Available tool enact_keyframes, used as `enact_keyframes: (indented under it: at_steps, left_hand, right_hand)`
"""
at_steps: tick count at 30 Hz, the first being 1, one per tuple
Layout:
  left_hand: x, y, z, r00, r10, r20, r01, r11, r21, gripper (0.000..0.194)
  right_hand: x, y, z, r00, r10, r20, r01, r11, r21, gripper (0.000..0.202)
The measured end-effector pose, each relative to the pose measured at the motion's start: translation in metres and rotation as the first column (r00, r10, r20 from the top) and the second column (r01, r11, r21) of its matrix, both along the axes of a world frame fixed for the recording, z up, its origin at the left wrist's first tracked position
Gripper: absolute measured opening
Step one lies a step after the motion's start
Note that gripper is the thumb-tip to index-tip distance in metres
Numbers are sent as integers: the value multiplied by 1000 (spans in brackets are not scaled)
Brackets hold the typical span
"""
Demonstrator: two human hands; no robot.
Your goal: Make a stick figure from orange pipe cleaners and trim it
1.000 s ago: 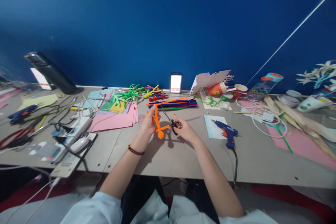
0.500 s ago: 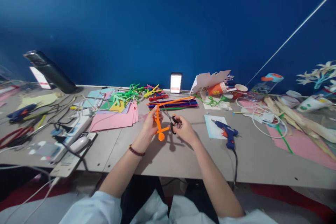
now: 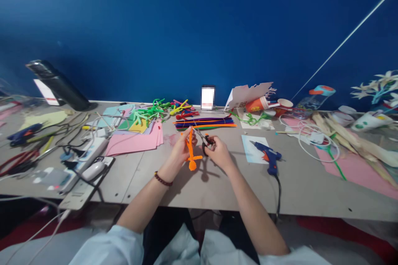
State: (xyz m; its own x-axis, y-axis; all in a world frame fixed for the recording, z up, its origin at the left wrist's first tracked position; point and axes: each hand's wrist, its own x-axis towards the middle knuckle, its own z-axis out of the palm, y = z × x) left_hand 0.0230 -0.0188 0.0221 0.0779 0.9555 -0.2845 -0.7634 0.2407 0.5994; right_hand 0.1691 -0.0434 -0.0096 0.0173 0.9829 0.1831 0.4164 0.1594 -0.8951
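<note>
1. One white power strip [image 3: 90, 153] lies toward the left of the tabletop [image 3: 202, 196], near the pink paper [image 3: 132, 144].
2. The left hand [image 3: 179, 148] is closed in a pinch, thumb and fingers drawn together on the upper part of an orange fuzzy figure [image 3: 192, 165].
3. That figure is off the tabletop, between the two hands, its rounded knob hanging lowest and a short crosspiece just above it.
4. Scissors [image 3: 199, 133] slant up to the left fingertips; whether the blades are parted is too small to tell. Trimming the figure's upper end seems to be the step in hand.
5. Behind them lies a bundle of coloured stems [image 3: 205, 122], with an orange one along it.
6. The right hand [image 3: 220, 153] is curled around the black scissor handles, its fingers bent inward. Any further snip would call for a steady left pinch and blades kept clear of those fingertips.
7. A blue glue gun [image 3: 270, 157] rests farther right, nozzle over a pale card [image 3: 250, 156], apart from both hands.
</note>
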Motion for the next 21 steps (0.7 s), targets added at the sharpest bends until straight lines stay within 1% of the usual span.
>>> enact_keyframes:
  at_steps: [3, 8, 14, 19, 21]
  left_hand:
    - [3, -1, -2, 999, -27, -39, 26, 1000, -6, 24]
    - [7, -5, -5, 995, -89, -39, 87, 995, -39, 24]
    - [10, -10, -2, 994, -95, -55, 89, 992, -94, 19]
    - [11, -10, -5, 991, -85, -103, 80, 996, -50, 19]
    - [12, -9, -8, 986, -56, -157, 55, 998, -10, 22]
  right_hand:
    - [0, 1, 1, 999, -19, 36, 18, 999, 40, 40]
    - [0, 0, 1, 992, -36, 118, 25, 995, 95, 35]
    - [0, -1, 1, 989, -43, 142, 28, 994, 107, 32]
    - [0, -2, 2, 984, -57, 170, 39, 994, 105, 28]
    - [0, -3, 4, 982, -58, 178, 41, 994, 99, 26]
